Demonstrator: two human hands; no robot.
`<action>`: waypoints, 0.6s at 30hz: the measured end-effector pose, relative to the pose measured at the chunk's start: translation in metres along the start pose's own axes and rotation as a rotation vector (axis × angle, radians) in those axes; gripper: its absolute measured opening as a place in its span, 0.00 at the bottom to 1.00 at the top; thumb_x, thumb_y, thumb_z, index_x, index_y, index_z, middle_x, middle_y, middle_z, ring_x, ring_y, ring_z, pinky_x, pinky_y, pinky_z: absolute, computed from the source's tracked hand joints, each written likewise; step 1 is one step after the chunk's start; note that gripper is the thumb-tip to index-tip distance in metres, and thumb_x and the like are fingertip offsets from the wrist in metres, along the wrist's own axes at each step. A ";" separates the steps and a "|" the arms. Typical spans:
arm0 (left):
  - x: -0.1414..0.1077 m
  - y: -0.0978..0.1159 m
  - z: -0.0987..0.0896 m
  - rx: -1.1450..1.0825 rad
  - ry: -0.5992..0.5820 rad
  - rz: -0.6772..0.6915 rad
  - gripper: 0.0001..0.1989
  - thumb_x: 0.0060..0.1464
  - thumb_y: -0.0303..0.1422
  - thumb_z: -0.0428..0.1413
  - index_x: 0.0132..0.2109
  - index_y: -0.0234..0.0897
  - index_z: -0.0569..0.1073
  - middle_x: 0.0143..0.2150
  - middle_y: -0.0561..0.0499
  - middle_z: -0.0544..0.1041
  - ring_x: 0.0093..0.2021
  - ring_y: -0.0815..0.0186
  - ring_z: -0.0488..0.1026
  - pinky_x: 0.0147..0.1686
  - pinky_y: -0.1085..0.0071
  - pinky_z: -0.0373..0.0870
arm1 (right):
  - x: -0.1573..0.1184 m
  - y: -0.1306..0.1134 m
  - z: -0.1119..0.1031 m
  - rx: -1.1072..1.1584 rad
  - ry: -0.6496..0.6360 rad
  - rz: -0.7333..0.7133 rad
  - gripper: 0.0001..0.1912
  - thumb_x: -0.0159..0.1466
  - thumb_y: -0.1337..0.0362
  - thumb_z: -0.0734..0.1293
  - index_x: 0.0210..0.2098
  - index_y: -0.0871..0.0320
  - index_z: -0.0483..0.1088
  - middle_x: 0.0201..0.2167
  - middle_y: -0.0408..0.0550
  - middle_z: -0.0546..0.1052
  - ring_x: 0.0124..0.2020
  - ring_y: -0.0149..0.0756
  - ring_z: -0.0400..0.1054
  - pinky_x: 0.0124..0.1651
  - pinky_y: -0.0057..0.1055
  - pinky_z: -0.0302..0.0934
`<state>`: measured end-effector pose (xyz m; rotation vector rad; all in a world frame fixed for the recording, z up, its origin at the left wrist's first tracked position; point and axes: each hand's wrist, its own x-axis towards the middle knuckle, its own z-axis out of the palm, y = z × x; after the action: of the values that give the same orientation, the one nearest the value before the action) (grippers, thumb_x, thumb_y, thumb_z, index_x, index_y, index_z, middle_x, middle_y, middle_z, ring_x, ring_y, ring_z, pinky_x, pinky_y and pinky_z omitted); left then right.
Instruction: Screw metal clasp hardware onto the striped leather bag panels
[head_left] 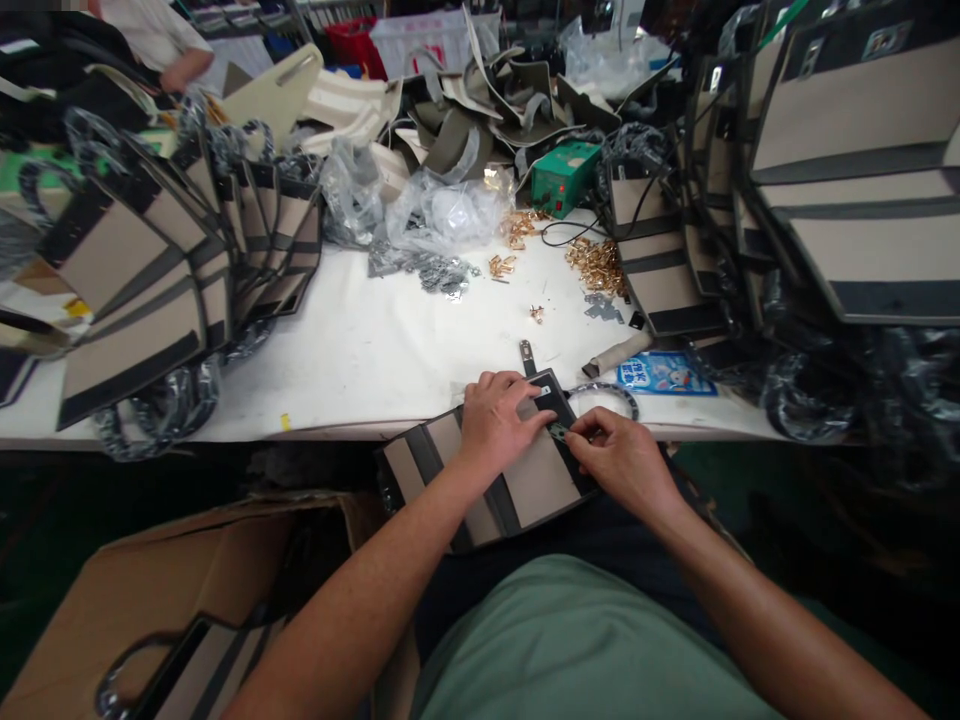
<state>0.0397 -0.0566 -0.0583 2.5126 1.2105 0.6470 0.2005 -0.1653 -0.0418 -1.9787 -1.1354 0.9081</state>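
A beige bag panel [536, 480] with dark bands lies tilted at the table's front edge, partly over my lap. My left hand [499, 420] lies on it, fingers stretched toward its dark top band. My right hand [619, 455] is closed in a pinch at that band, on a small flat metal plate [559, 430]. A strap tab with a metal fitting [526, 352] sticks out beyond the panel's far edge. Beside it, a plastic-wrapped handle [611, 395] curves out onto the table. The underside of the panel is hidden.
Wrapped bags stand at left [142, 260] and right [847, 230]. Gold fasteners [596, 265] and grey metal plates [439, 272] lie in piles on the white table [360, 350]. Behind stands a green box [566, 178]. A cardboard box [187, 570] is below left. A co-worker's arm [184, 68] shows far left.
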 end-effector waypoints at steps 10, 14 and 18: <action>0.000 0.000 0.000 -0.020 -0.002 0.000 0.17 0.52 0.45 0.69 0.46 0.46 0.79 0.51 0.50 0.79 0.53 0.55 0.70 0.48 0.56 0.63 | -0.004 -0.001 0.003 0.021 -0.012 -0.026 0.10 0.60 0.55 0.68 0.36 0.54 0.76 0.29 0.44 0.79 0.23 0.34 0.71 0.25 0.28 0.62; 0.000 0.000 0.000 -0.025 0.002 0.006 0.17 0.52 0.45 0.69 0.46 0.46 0.79 0.51 0.50 0.79 0.53 0.55 0.70 0.48 0.56 0.63 | -0.005 -0.003 0.003 -0.054 0.037 -0.022 0.10 0.61 0.55 0.67 0.34 0.54 0.76 0.24 0.43 0.77 0.22 0.34 0.68 0.25 0.27 0.59; -0.001 -0.001 -0.001 -0.026 -0.010 0.009 0.17 0.53 0.46 0.68 0.46 0.46 0.79 0.51 0.50 0.78 0.53 0.55 0.69 0.49 0.56 0.63 | -0.004 0.000 0.005 -0.104 0.070 -0.027 0.10 0.62 0.55 0.67 0.35 0.53 0.78 0.24 0.43 0.78 0.24 0.36 0.70 0.25 0.28 0.57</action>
<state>0.0384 -0.0565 -0.0582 2.4982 1.1805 0.6479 0.1947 -0.1679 -0.0431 -2.0568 -1.1879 0.7732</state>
